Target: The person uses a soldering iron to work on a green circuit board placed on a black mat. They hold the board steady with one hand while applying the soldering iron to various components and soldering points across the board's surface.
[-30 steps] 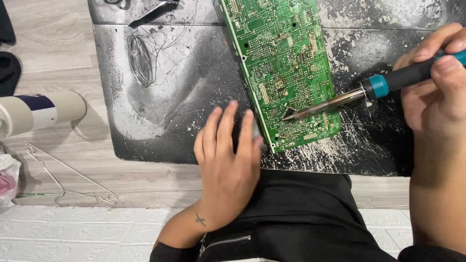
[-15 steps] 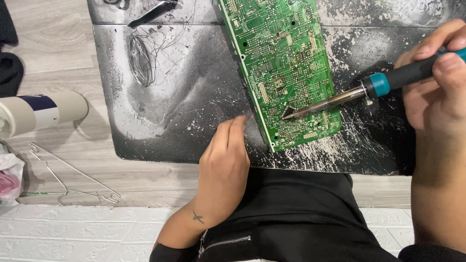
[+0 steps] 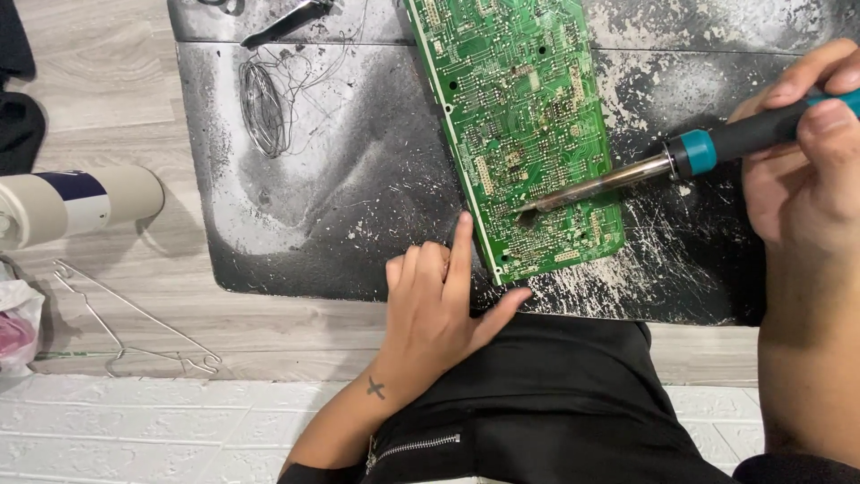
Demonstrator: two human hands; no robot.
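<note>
Two hands: right [image 3: 806, 152] grips soldering iron [image 3: 645, 170] on circuit board [image 3: 520, 116]; left [image 3: 439, 305], open, touches its edge.

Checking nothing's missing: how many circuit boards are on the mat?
1: a green rectangular circuit board lies on the dark stained mat, running off the top edge; the soldering iron tip touches it. Others may lie outside view.
</note>
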